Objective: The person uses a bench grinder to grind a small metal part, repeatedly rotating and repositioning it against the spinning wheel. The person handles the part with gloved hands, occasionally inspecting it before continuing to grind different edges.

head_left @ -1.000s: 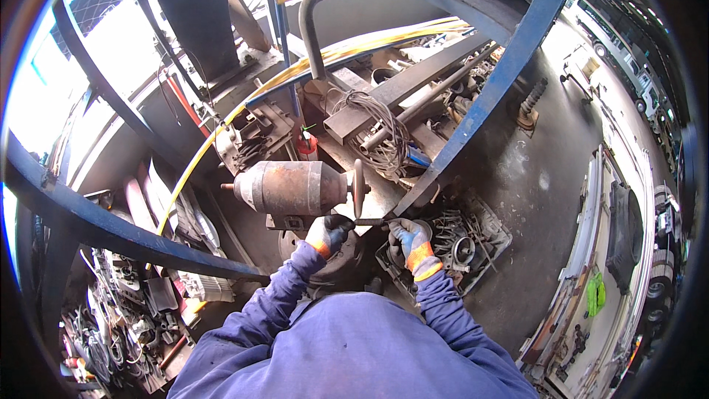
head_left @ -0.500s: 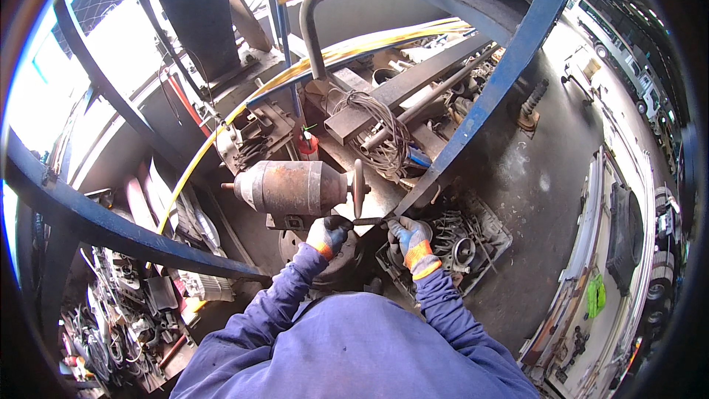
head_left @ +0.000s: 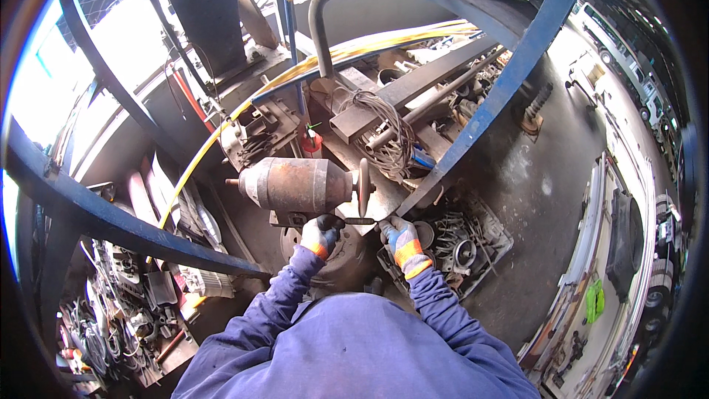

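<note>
Just below the centre of the frame, a dark ridged rod [head_left: 360, 221] lies almost level between two gloved hands. The left hand [head_left: 320, 234] is curled into a fist about its left end; the right hand [head_left: 404, 240] has thumb and fingers drawn together at the other end, though the exact placing of the fingertips is too small to make out. Both gloves are grey-blue with orange at the cuff, and purple-blue sleeves run from them to the lower edge. Directly above the rod stands the upright wheel [head_left: 363, 186] of a worn, rust-stained grinder [head_left: 295, 185]; whether rod and wheel touch cannot be told. Right of the right hand, a crate [head_left: 509, 242] holds jumbled metal parts. Above the wheel, toward the upper middle, a coil of wire [head_left: 399, 140] hangs over a brown metal beam [head_left: 413, 89]. A blue post [head_left: 502, 92] slants down from the upper right, and a yellow hose [head_left: 188, 177] curves through the left half. Scrap [head_left: 118, 325] crowds the lower left, while a bright green cloth [head_left: 594, 301] lies at the lower right.
</note>
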`<state>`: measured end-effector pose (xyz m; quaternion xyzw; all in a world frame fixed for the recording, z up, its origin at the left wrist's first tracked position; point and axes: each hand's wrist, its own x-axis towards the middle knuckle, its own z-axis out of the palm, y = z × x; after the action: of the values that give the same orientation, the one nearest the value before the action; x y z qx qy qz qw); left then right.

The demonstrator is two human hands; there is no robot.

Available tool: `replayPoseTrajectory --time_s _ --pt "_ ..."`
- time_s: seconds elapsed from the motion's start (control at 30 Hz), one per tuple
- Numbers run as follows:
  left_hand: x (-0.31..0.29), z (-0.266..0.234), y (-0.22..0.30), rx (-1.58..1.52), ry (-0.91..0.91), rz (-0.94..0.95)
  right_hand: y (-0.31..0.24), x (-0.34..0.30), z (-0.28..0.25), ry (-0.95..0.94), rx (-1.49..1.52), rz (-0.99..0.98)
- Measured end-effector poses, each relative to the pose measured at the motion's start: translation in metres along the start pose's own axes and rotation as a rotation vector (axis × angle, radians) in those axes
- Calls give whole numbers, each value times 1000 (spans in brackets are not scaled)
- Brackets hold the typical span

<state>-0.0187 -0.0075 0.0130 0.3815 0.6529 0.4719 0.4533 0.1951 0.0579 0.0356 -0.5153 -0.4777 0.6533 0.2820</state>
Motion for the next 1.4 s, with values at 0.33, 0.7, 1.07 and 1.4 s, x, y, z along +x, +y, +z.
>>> replayPoseTrajectory --time_s 0.33,0.7,1.07,1.4 --pt "2 0 -15 -84 -67 23 4 4 -5 1 -232 -96" --pt "-5 3 -7 -48 -316 -220 11 -1 -19 -56 -99 15" --pt "5 -15 8 -190 -99 -334 22 25 7 16 -362 -96" --pt "41 -37 -39 -152 -380 -244 -5 -3 34 291 -496 -59"
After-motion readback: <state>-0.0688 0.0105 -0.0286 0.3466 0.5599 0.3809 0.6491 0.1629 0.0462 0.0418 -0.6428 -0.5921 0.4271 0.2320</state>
